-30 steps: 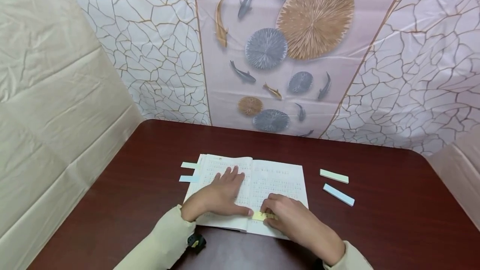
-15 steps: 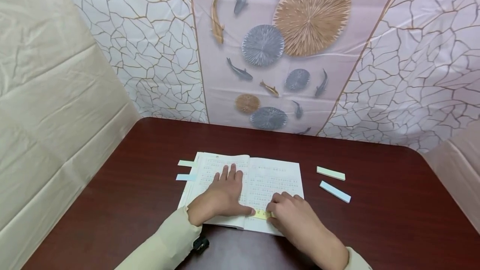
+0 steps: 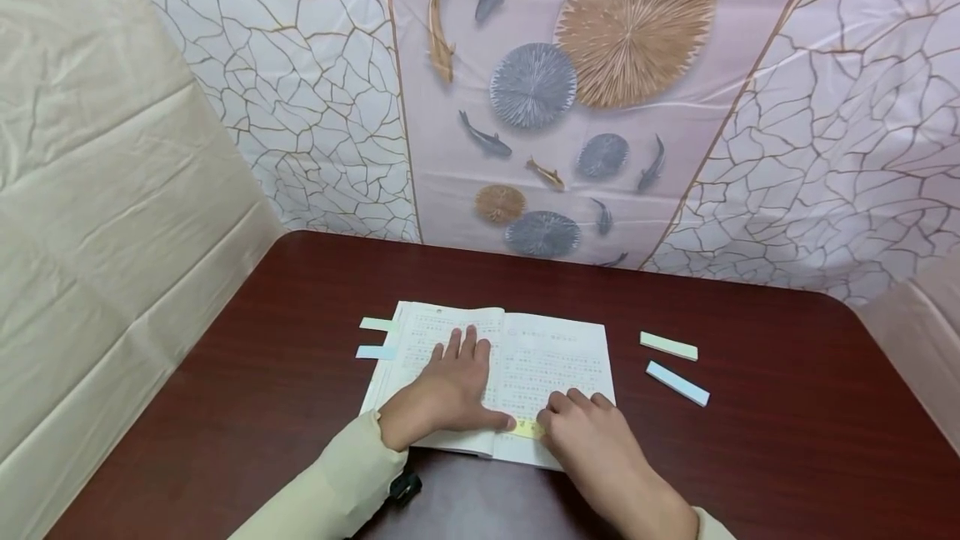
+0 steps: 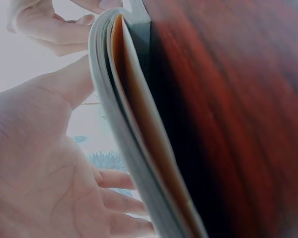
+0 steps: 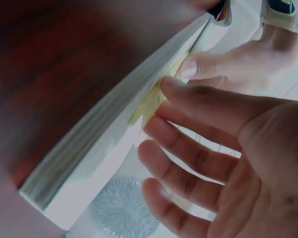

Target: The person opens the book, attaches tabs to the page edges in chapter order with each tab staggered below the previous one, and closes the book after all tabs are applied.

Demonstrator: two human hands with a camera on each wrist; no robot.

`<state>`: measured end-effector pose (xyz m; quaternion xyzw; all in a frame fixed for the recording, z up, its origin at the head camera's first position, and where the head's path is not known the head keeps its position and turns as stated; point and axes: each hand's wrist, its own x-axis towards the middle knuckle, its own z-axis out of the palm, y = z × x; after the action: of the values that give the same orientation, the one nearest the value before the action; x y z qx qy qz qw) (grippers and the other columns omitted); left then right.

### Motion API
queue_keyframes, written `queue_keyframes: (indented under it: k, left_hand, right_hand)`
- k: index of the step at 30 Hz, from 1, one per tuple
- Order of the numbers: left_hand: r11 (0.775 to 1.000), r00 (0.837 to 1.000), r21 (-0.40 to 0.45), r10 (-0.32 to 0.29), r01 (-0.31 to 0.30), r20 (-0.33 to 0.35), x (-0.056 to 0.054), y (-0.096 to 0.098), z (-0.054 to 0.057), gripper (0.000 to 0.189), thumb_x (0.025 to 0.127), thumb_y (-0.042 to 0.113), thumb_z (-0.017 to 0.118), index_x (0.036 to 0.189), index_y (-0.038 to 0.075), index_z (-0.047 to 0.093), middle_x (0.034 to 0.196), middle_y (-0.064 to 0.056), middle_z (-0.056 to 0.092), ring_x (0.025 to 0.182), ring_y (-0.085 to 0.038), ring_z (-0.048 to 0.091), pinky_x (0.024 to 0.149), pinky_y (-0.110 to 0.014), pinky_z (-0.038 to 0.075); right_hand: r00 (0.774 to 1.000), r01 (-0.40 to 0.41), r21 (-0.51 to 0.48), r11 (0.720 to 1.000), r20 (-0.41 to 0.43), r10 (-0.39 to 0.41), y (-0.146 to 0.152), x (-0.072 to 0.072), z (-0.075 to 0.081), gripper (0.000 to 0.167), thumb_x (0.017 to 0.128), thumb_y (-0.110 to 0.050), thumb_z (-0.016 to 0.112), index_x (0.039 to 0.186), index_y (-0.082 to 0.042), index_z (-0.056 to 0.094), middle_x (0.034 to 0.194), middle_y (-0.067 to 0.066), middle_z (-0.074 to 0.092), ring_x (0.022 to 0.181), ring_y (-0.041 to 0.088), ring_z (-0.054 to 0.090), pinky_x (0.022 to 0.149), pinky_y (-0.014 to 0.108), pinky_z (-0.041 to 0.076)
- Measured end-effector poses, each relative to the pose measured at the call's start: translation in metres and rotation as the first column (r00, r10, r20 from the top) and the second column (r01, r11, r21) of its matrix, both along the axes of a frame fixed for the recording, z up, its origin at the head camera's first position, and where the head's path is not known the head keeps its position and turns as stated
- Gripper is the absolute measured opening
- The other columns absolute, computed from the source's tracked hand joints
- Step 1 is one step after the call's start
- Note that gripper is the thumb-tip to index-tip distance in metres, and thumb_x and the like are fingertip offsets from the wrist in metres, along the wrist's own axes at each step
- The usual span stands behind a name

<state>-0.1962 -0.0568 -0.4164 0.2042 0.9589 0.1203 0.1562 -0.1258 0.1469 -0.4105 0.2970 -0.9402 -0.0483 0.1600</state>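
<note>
An open book [image 3: 558, 365] lies near the table's front, pages up. Spread flat over its left page, my left hand [image 3: 453, 390] reaches across the fold, and its thumb presses the left end of a yellow sticky strip [image 3: 528, 429]. That strip lies low on the right page and carries small dark marks. At its right part, my right hand [image 3: 596, 440] pinches it between thumb [image 5: 174, 87] and index finger; the other fingers are loosely curled. From the right wrist view, the yellow strip [image 5: 148, 105] runs along the book's lower edge, partly hidden by the thumb.
Green [image 3: 375, 324] and blue [image 3: 373, 352] sticky tabs stick out from the book's left edge. A green strip pad [image 3: 669, 346] and a blue strip pad [image 3: 677, 382] lie right of the book on the dark red table [image 3: 787, 407]. Patterned cloth [image 3: 540, 148] hangs behind.
My right hand has shifted a little to the right along the yellow strip. The left hand stays on the page, its thumb slightly further right. The view itself sways slightly.
</note>
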Motion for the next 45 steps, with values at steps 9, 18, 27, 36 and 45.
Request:
queue_keyframes:
  k: [9, 18, 27, 36, 45]
  left_hand:
    - [1.000, 1.000, -0.008, 0.001, -0.001, -0.002, -0.001, 0.002, 0.000, 0.113, 0.083, 0.068, 0.079, 0.157, -0.005, 0.034, 0.170, -0.030, 0.022, 0.158, -0.046, 0.021, 0.124, -0.060, 0.028]
    - [1.000, 1.000, -0.017, -0.006, 0.007, 0.013, -0.001, 0.000, 0.002, 0.111, 0.086, 0.066, 0.077, 0.157, -0.005, 0.033, 0.170, -0.030, 0.021, 0.158, -0.047, 0.020, 0.125, -0.060, 0.027]
    - [0.997, 0.999, 0.071, -0.015, 0.012, 0.051, -0.004, -0.006, 0.009, 0.083, 0.107, 0.052, 0.056, 0.159, -0.009, 0.034, 0.169, -0.033, 0.020, 0.158, -0.049, 0.018, 0.124, -0.062, 0.026]
    - [0.985, 0.998, 0.170, -0.044, 0.035, 0.049, -0.005, -0.009, 0.015, 0.071, 0.103, 0.041, 0.068, 0.154, -0.004, 0.048, 0.169, -0.027, 0.029, 0.159, -0.040, 0.023, 0.125, -0.060, 0.026]
    - [0.903, 0.877, 0.010, -0.415, 0.429, -0.243, 0.004, 0.004, 0.008, 0.039, 0.082, 0.039, 0.089, 0.117, 0.026, 0.077, 0.109, 0.011, 0.067, 0.106, -0.011, 0.061, 0.104, -0.037, 0.046]
  right_hand:
    - [0.878, 0.233, -0.355, 0.906, 0.477, -0.039, -0.004, -0.005, 0.002, 0.023, 0.082, -0.013, 0.090, 0.085, -0.016, 0.068, 0.068, -0.010, 0.052, 0.060, 0.006, 0.048, 0.053, 0.026, 0.040]
    - [0.781, 0.352, -0.410, 0.841, 0.624, -0.023, -0.012, -0.020, 0.001, 0.011, 0.086, -0.015, 0.084, 0.085, -0.015, 0.073, 0.071, -0.008, 0.064, 0.063, 0.009, 0.053, 0.057, 0.028, 0.043]
    - [0.716, 0.416, -0.413, 0.810, 0.698, -0.012, -0.013, -0.021, 0.001, 0.015, 0.088, -0.005, 0.075, 0.081, -0.016, 0.068, 0.060, -0.007, 0.059, 0.056, 0.010, 0.056, 0.059, 0.028, 0.045]
    - [0.599, 0.453, -0.560, 0.694, 0.767, 0.229, 0.003, -0.022, -0.006, 0.016, 0.099, 0.001, 0.065, 0.085, -0.008, 0.065, 0.071, -0.001, 0.068, 0.062, 0.013, 0.067, 0.057, 0.027, 0.058]
    - [0.507, 0.476, -0.589, 0.653, 0.791, 0.343, 0.009, -0.024, -0.002, 0.013, 0.105, -0.004, 0.061, 0.093, -0.001, 0.066, 0.083, 0.006, 0.073, 0.074, 0.018, 0.073, 0.067, 0.030, 0.063]
